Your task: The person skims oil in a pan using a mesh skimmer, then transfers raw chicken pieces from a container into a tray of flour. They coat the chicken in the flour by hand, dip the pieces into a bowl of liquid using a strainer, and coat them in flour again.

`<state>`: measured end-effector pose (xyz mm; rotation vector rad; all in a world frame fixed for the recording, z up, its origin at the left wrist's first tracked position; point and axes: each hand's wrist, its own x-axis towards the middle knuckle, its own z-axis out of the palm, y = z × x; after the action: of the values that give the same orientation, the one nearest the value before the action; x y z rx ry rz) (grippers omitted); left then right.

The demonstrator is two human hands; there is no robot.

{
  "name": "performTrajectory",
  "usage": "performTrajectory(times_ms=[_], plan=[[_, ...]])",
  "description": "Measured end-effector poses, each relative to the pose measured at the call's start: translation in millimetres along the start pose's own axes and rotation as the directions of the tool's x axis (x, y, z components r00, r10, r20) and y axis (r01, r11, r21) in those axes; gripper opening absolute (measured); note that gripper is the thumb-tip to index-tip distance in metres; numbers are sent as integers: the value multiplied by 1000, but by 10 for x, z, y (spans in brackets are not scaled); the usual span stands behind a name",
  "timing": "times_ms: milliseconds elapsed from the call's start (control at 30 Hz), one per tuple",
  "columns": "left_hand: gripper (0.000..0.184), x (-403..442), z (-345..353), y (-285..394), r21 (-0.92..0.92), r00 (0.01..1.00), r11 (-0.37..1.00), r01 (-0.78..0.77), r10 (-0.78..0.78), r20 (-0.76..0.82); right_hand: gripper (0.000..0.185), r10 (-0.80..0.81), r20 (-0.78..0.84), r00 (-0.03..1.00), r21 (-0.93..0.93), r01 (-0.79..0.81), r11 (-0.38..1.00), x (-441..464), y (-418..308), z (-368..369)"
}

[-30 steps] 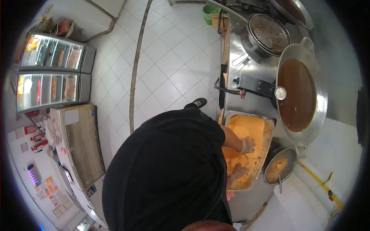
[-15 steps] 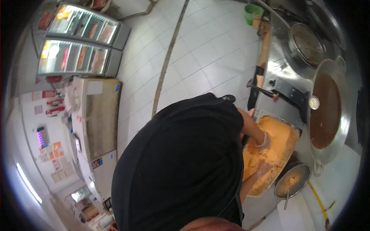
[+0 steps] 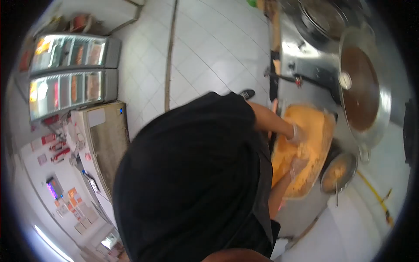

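Observation:
A wide tray (image 3: pixel 297 197) holds orange, flour-like coating (image 3: pixel 310 120) with lumpy patches. Both of my hands are down in it, and a thin, see-through covering like a plastic glove shows at each wrist. My left hand (image 3: pixel 297 135) lies at the upper part of the tray, with its fingers sunk in the coating. Opposite it, my right hand (image 3: pixel 299 164) points toward a pale, coated lump (image 3: pixel 302 153) between the two hands. The fingers of both hands are blurred and partly covered, so their closure cannot be made out.
Beside the tray stands a metal bowl (image 3: pixel 338 174) with orange bits and a handled utensil. A large pan of brown liquid (image 3: pixel 360 87) sits farther along the steel stove (image 3: pixel 301 54), near another round pan (image 3: pixel 323 19). Behind me are a chest freezer (image 3: pixel 109 144) and glass-door fridges (image 3: pixel 67 94).
The view has shifted, so the tray and pans appear higher up. My right hand has drawn nearer to my left, and its wrist shows above the coating.

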<state>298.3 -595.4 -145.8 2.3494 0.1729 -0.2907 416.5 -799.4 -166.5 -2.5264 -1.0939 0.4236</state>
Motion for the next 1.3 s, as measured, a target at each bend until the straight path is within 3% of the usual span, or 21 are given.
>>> performTrajectory(times_ms=[33,100,133,167,200,233,267,300,367,467,667,767,867,967,1000,1067,1100,1167,1200,1233,1300], plan=[[31,-2,127,53,-109,984,991,75,-92,-154,49,58,-11,998,139,-56,989,-5,82,-47],[30,28,118,-33,-94,990,989,113,-119,-70,48,110,28,993,145,-113,983,-107,-347,-253],[30,42,98,-79,-84,991,988,130,-133,-28,46,5,-60,998,-6,-5,1000,-176,-56,-71],[32,-51,-54,-32,-50,998,998,-37,35,-52,46,128,-2,992,108,-127,986,-253,-475,-347],[33,80,72,-106,-118,997,990,-72,68,-34,54,69,-51,996,160,-60,985,-309,-450,-420],[33,-12,48,-81,-136,979,986,-98,70,-192,55,-69,-158,985,160,94,983,-257,-412,-445],[37,-14,12,-73,-144,965,988,-54,15,-261,56,-123,-247,961,30,135,990,-175,-318,-386],[40,101,11,-152,-123,994,990,-66,54,-93,58,-184,-300,936,-113,157,981,-212,-147,-369],[50,176,17,-226,-99,991,986,-137,136,-18,65,48,-200,979,51,-38,998,-299,84,-394],[42,57,-121,101,-1,992,992,124,-124,-13,66,340,5,940,371,-318,873,-387,-34,-675],[42,55,-289,135,-27,992,992,124,-123,19,64,113,-53,992,277,-94,956,-207,-54,-437],[42,-57,-458,244,-243,942,916,318,-335,-28,63,-13,-63,998,199,25,980,16,-18,-43],[44,-160,-505,254,-57,983,981,185,-184,27,60,124,54,991,137,-130,982,111,-70,21],[48,-152,-506,189,-236,886,855,462,-453,97,48,150,-10,989,400,-134,907,-169,-58,-157],[52,-197,-594,224,-195,912,891,410,-406,61,44,172,-69,983,447,-124,886,-276,-122,-270],[61,-418,-731,314,-123,949,942,313,-315,3,39,308,-139,941,736,-109,668,-342,-172,-213],[59,-425,-580,185,-161,949,949,271,-292,-120,37,385,-80,919,931,-70,358,-407,125,47],[56,-334,-528,9,-120,966,962,247,-255,-52,37,416,-72,907,924,-96,370,-485,172,1],[54,-305,-526,-26,-99,972,968,231,-233,-13,37,371,-128,920,711,-175,680,-559,-107,-311],[51,-303,-556,15,-145,964,955,260,-266,-26,38,312,-159,937,393,-230,890,-592,-309,-527],[47,-303,-654,112,-234,942,921,313,-332,-48,39,309,-187,933,380,-221,898,-580,-407,-614]])
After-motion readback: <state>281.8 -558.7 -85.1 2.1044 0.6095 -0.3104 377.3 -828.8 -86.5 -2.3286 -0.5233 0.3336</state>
